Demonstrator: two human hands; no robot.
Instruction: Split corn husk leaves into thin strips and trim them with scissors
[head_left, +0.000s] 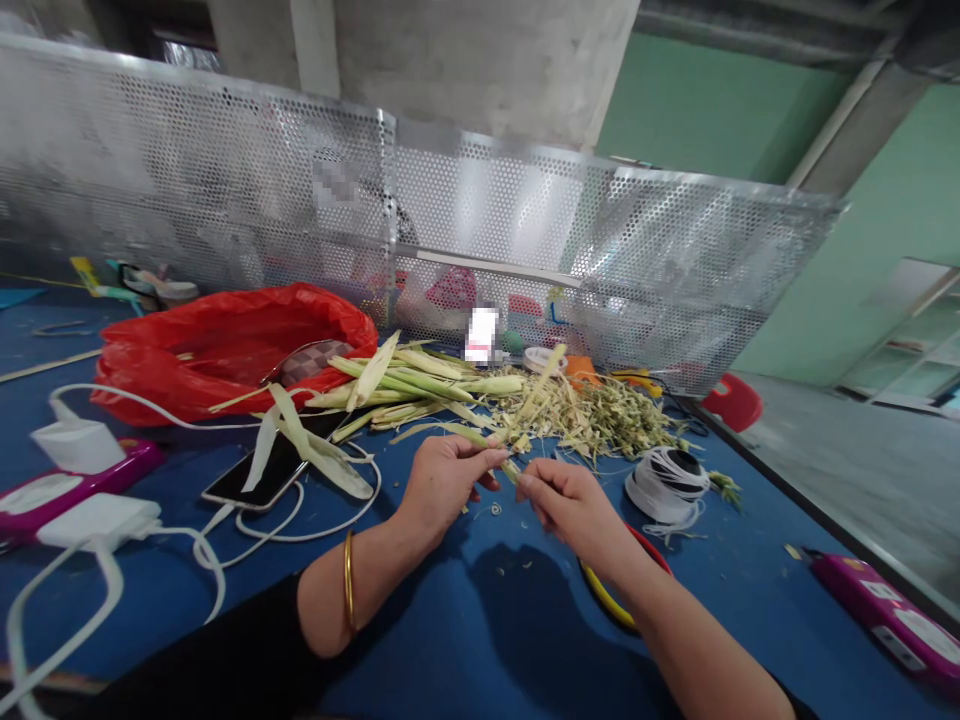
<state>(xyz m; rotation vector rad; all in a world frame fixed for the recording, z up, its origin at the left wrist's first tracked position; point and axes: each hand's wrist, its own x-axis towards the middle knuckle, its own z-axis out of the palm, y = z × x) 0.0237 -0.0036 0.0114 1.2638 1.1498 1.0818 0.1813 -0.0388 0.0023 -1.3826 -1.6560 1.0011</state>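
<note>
Between my hands is a pale green plant stalk (511, 467), with leafy strips reaching away from the fingers. My left hand (450, 475), with a gold bangle at the wrist, pinches it between thumb and fingers. Just to the right, my right hand (559, 495) grips the stalk's near end with thumb and forefinger. Beyond them lie a heap of green husk-like stalks (427, 375) and a pile of shredded plant bits (600, 415). To the right of my right hand stands a spool of white cord (666, 485).
A red plastic bag (180, 345) stands back left. White cables, a dark phone (259, 475) and a purple power strip (71, 490) lie left. Another purple power strip (885, 615) is at right. Perforated metal panels (487, 220) close off the table's back.
</note>
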